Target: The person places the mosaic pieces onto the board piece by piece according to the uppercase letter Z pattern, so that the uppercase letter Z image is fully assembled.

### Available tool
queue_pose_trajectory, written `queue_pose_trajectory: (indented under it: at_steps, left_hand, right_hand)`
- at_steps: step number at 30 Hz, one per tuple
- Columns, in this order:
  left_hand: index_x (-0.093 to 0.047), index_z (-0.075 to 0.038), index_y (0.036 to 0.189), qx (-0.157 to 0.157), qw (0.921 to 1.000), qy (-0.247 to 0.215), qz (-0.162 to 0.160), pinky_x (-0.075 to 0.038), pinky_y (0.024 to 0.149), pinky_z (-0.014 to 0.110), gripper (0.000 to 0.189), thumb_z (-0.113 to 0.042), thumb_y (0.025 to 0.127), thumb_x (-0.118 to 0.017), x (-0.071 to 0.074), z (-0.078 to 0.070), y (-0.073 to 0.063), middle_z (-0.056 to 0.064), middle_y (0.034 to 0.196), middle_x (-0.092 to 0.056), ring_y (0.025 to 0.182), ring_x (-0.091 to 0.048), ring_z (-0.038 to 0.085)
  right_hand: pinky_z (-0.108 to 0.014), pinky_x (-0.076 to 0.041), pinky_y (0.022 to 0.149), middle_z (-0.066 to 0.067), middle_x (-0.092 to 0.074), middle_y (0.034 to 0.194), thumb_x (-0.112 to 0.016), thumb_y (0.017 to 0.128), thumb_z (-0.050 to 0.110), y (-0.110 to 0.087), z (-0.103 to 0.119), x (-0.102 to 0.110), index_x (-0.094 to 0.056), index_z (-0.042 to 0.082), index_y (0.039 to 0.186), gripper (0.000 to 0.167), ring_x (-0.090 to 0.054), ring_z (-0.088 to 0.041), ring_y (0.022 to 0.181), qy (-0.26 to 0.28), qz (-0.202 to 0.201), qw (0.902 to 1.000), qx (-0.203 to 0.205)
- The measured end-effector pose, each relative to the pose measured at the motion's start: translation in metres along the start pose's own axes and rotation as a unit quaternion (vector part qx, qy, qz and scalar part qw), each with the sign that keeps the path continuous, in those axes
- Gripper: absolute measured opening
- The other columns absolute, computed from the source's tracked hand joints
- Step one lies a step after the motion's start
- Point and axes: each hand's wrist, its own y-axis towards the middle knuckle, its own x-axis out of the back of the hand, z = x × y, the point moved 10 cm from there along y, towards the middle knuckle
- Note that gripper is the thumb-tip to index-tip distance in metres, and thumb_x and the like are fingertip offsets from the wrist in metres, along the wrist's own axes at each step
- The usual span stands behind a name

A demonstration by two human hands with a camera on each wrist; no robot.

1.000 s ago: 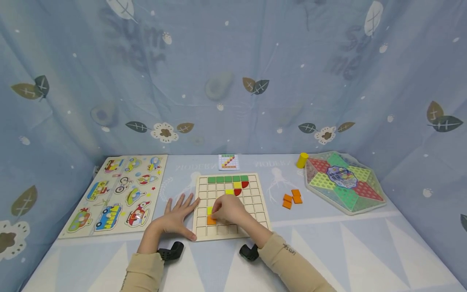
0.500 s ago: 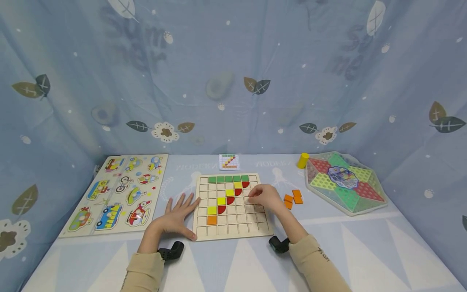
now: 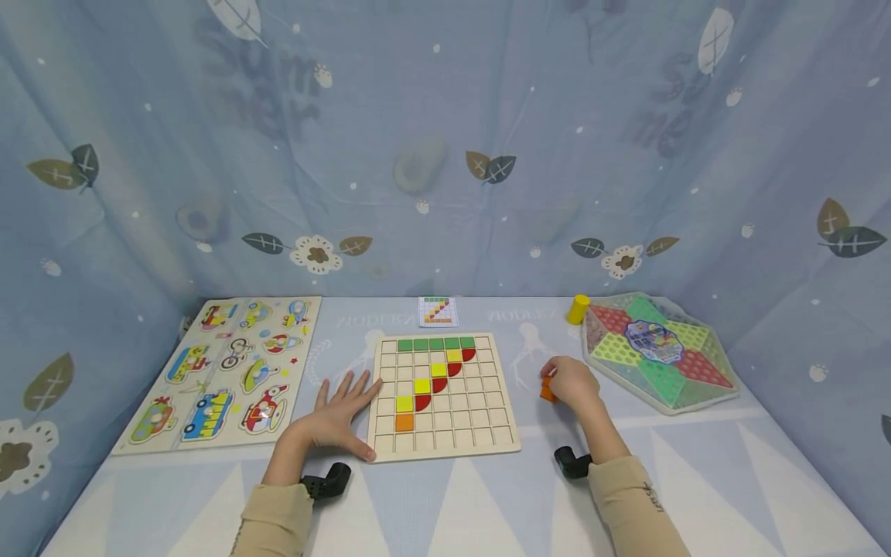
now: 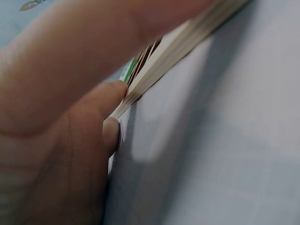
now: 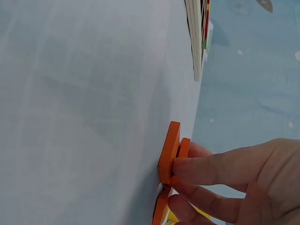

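Observation:
A wooden grid board (image 3: 482, 422) lies mid-table in the head view. It carries a green row along its top, a diagonal of yellow squares (image 3: 438, 370) with red quarter-circles (image 3: 439, 384), and one orange square (image 3: 404, 422) at lower left. My left hand (image 3: 337, 414) rests with spread fingers against the board's left edge. Off to the board's right, my right hand (image 3: 574, 383) is over the loose orange square tiles (image 3: 547, 391), hiding most of them. In the right wrist view, thumb and finger pinch one orange tile (image 5: 185, 146), beside another orange tile (image 5: 168, 152).
Behind the board lies a small pattern card (image 3: 438, 311). A vehicle puzzle board (image 3: 233, 394) is on the left. At the right are a yellow cylinder (image 3: 578, 309) and a hexagonal game board (image 3: 657, 348). A patterned curtain (image 3: 445, 201) hangs behind.
My right hand has left the orange square at the board's lower left, crossed rightward and reached the loose orange tiles, now pinching one. My left hand has stayed at the board's edge.

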Motion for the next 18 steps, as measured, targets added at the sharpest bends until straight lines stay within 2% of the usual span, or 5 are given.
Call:
queue_pose_trajectory:
  at_steps: [6, 10, 12, 15, 18]
  left_hand:
    - [-0.021, -0.008, 0.147, 0.003, 1.0, -0.001, 0.001, 0.014, 0.103, 0.062, 0.122, -0.053, 0.052, -0.082, -0.001, 0.001, 0.0, 0.02, 0.153, -0.006, 0.138, 0.007, 0.043]
    - [-0.021, -0.008, 0.147, 0.004, 1.0, -0.002, 0.004, 0.014, 0.103, 0.062, 0.122, -0.053, 0.052, -0.082, -0.001, 0.0, 0.0, 0.02, 0.153, -0.006, 0.138, 0.007, 0.043]
    - [-0.021, -0.008, 0.147, 0.003, 1.0, -0.002, 0.003, 0.014, 0.103, 0.062, 0.122, -0.053, 0.052, -0.082, 0.0, 0.0, -0.001, 0.02, 0.153, -0.006, 0.138, 0.007, 0.043]
    - [-0.02, -0.008, 0.147, 0.003, 1.0, 0.001, 0.001, 0.014, 0.104, 0.062, 0.122, -0.054, 0.053, -0.082, 0.0, 0.0, -0.001, 0.02, 0.153, -0.006, 0.138, 0.007, 0.043]
    - [-0.02, -0.008, 0.148, 0.004, 1.0, 0.004, 0.001, 0.014, 0.104, 0.061, 0.122, -0.055, 0.053, -0.081, 0.0, 0.001, 0.0, 0.02, 0.153, -0.005, 0.138, 0.007, 0.042]
  right_hand:
    - [-0.03, -0.043, 0.055, -0.011, -0.061, 0.084, -0.063, 0.075, -0.001, 0.004, 0.001, 0.006, -0.065, 0.005, 0.096, 0.023, -0.053, -0.023, 0.068, 0.017, -0.023, 0.9995, 0.015]
    - [-0.031, -0.048, 0.061, -0.015, -0.062, 0.091, -0.068, 0.073, -0.002, 0.005, 0.011, 0.006, -0.065, 0.001, 0.098, 0.025, -0.055, -0.024, 0.074, 0.093, -0.038, 0.9943, 0.037]
    - [-0.03, -0.05, 0.065, -0.016, -0.063, 0.097, -0.069, 0.075, -0.001, 0.005, 0.017, 0.002, -0.067, 0.0, 0.1, 0.025, -0.057, -0.023, 0.078, 0.16, -0.022, 0.9862, 0.037]
    - [-0.028, -0.052, 0.069, -0.016, -0.063, 0.104, -0.068, 0.08, 0.002, 0.004, 0.029, -0.006, -0.067, -0.001, 0.104, 0.025, -0.059, -0.02, 0.081, 0.258, 0.014, 0.9655, 0.031]
    - [-0.026, -0.053, 0.07, -0.015, -0.064, 0.105, -0.064, 0.085, 0.005, 0.002, 0.042, -0.016, -0.065, -0.002, 0.109, 0.025, -0.061, -0.016, 0.08, 0.318, 0.051, 0.9463, 0.032]
